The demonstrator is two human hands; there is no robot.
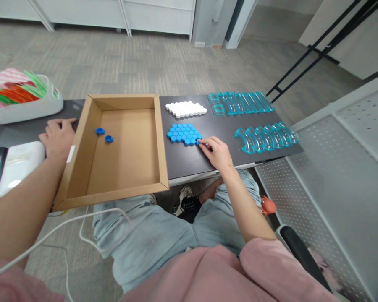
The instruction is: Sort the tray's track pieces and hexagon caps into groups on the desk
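Observation:
At the lower right edge of a flat cluster of blue hexagonal pieces, my right hand pinches a small blue hexagonal piece between thumb and fingers. That piece touches or nearly touches the cluster. My left hand lies on the dark table just left of the cardboard box, fingers spread, holding nothing. Inside the open box, two loose blue hexagonal pieces lie near its left wall. Behind the blue cluster is a similar cluster of white pieces.
Rows of clear teal curved track-like pieces lie on the table's right side. A white bin of coloured strips stands far left, near a white device. A white cable crosses at lower left.

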